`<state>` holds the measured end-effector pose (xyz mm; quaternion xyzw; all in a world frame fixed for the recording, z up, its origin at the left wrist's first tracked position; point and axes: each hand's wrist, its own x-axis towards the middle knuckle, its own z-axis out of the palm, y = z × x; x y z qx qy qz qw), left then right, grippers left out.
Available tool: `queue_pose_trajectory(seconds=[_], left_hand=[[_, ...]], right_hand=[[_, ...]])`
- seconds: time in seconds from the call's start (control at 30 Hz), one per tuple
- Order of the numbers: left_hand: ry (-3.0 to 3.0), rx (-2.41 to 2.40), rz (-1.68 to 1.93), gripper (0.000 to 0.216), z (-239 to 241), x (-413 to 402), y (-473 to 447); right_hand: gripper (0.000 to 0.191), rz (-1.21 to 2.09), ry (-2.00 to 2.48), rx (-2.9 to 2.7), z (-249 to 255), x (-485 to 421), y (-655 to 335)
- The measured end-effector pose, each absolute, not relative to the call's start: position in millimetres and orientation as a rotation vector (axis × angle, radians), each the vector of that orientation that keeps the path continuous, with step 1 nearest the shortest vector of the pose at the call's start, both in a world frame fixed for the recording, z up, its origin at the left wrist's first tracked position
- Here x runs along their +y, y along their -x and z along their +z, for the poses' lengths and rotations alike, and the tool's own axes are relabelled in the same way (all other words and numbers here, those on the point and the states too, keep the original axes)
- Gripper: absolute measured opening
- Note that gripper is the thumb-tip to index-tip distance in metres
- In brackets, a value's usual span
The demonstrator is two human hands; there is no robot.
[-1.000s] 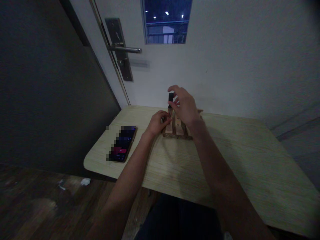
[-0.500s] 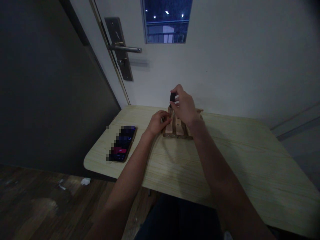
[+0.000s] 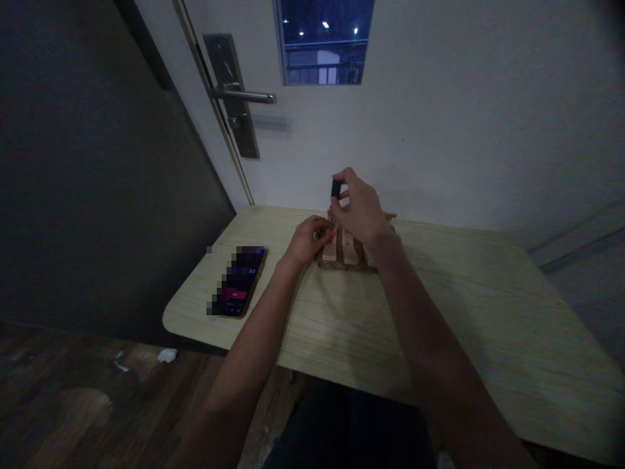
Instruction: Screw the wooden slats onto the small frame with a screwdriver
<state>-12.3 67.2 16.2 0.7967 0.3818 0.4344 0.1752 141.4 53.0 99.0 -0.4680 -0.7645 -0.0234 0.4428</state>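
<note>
A small wooden slatted frame (image 3: 347,255) lies on the pale wooden table (image 3: 439,306), near the far edge by the wall. My left hand (image 3: 307,238) rests closed against the frame's left side, pinching something small that I cannot make out. My right hand (image 3: 359,208) hovers over the frame with its fingers closed on a small black upright handle (image 3: 336,189), which stands above the frame's far left corner. The lower end of that handle is hidden by my fingers.
A phone (image 3: 240,280) with a lit screen lies on the table's left end. Behind the table is a white wall with a small window (image 3: 325,40). A door with a metal lever handle (image 3: 243,96) stands at the left. The floor below is dark wood.
My right hand went from spread fingers to a closed grip on the black handle. The left hand stayed at the frame's left side.
</note>
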Motion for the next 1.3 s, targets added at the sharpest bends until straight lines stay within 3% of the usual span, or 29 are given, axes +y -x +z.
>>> queue_pose_trajectory(seconds=[0.4,0.73,1.3], left_hand=[[-2.250,1.083,1.241,0.007,16.0,66.7,12.0],[-2.257,1.092,1.203,0.012,19.2,65.2,12.3],[-2.220,1.097,1.216,0.008,15.4,69.1,11.7]], right_hand=[[0.032,-0.164,1.291,-1.929,110.3,40.7,-140.7],[0.045,0.087,1.108,-1.982,104.9,46.9,-141.1],[0.043,0.111,1.092,-1.920,103.4,50.7,-143.9]])
